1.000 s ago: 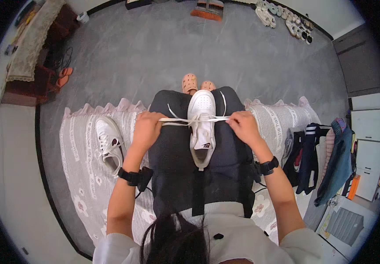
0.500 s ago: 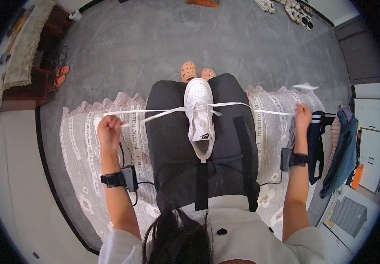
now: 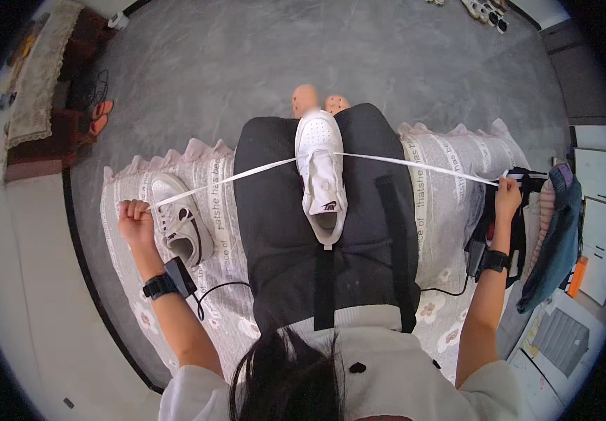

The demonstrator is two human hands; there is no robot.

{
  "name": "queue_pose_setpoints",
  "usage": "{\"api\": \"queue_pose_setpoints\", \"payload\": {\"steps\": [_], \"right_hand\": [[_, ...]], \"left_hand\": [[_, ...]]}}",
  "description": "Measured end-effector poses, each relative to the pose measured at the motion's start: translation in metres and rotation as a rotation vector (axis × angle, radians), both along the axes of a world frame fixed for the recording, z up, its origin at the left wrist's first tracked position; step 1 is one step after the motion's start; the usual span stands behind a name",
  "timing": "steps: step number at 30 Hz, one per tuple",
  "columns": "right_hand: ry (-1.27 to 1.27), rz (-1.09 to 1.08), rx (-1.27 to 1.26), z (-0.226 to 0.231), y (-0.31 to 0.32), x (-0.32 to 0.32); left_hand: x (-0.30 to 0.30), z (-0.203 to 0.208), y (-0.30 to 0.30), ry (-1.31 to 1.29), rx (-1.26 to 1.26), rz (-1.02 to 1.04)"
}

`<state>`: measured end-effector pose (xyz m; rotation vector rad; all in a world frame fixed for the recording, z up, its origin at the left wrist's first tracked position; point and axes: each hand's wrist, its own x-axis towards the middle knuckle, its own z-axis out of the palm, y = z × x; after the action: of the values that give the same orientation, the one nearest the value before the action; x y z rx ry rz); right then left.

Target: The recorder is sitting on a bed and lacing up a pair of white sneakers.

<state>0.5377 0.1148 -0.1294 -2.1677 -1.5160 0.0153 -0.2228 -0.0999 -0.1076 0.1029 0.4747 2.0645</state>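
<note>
A white sneaker point(image 3: 319, 140) rests on my lap between my thighs, its toe pointing away from me. From its front lace holes a white shoelace point(image 3: 415, 165) runs out taut to both sides. My left hand point(image 3: 136, 223) is closed on the left end, out over the seat cover. The right end is pinched in my right hand point(image 3: 506, 198), beside the hanging clothes. Just right of my left hand, a second white sneaker point(image 3: 189, 224) with dark trim lies on the cover. The left stretch of lace passes over its toe area.
A patterned, ruffled cover point(image 3: 152, 309) spreads on both sides of my legs. Clothes point(image 3: 554, 231) hang at the right, near white drawers point(image 3: 593, 224). Orange slippers point(image 3: 99, 118) lie on the grey floor at the left, and several shoes point(image 3: 485, 12) stand at the far right.
Both hands have moved outward and slightly down, drawing the lace into straight lines. The slack strand near the left side is gone. The second sneaker, mostly covered before, now shows.
</note>
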Motion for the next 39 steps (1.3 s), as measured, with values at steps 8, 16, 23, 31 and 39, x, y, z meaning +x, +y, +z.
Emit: {"api": "queue_pose_setpoints", "payload": {"steps": [8,16,23,31,39], "right_hand": [[0.056,0.425,0.032,0.022,-0.006,-0.134],[0.386,0.973,-0.396,0.009,-0.078,-0.313],[0.297,0.99,-0.373,-0.004,-0.091,-0.296],[0.509,1.068,-0.574,0.015,-0.081,-0.274],[0.094,1.169,-0.032,0.005,-0.015,-0.294]], "left_hand": [[0.126,-0.039,0.024,1.82,-1.32,-0.031],[0.302,-0.01,0.091,2.021,-0.505,-0.415],[0.314,-0.013,0.081,2.189,-0.612,-0.664],[0.312,-0.004,0.062,2.124,-0.525,-0.661],[0.271,-0.004,0.122,2.103,-0.324,-0.341]]}}
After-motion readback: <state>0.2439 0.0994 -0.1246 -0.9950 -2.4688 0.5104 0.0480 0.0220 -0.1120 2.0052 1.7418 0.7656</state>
